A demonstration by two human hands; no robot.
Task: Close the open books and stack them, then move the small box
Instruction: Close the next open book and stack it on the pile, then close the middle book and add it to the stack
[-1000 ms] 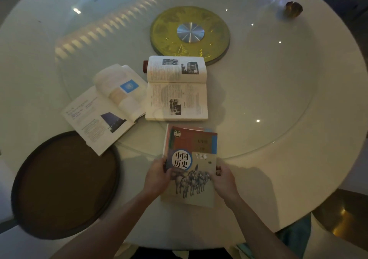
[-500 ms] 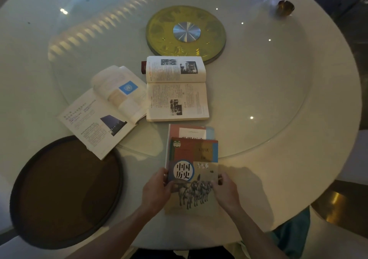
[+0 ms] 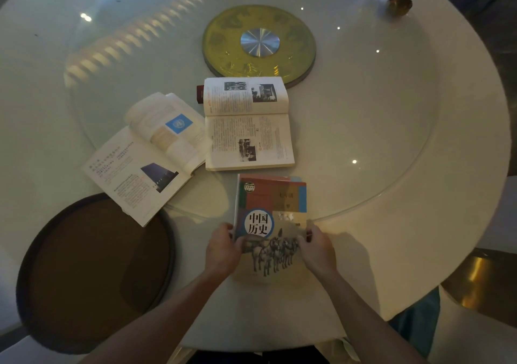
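Both hands on closed history book, near edge of table.

My left hand point(image 3: 223, 247) and right hand point(image 3: 317, 247) pinch the history book point(image 3: 270, 224) by its 2 side edges, fingers curled tight; it lies on another closed book point(image 3: 296, 179) at the near edge of the round table point(image 3: 419, 252). 2 open books point(image 3: 247, 124) point(image 3: 145, 156) lie beyond, toward the middle. Small dark red box point(image 3: 200, 98) pokes out behind the far one. Dark tray point(image 3: 92, 274) at the near-left edge.

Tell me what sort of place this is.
Probably a dining room, maybe a restaurant's: a large round white table carries a glass turntable on a gold hub, with a dark round tray nearby.
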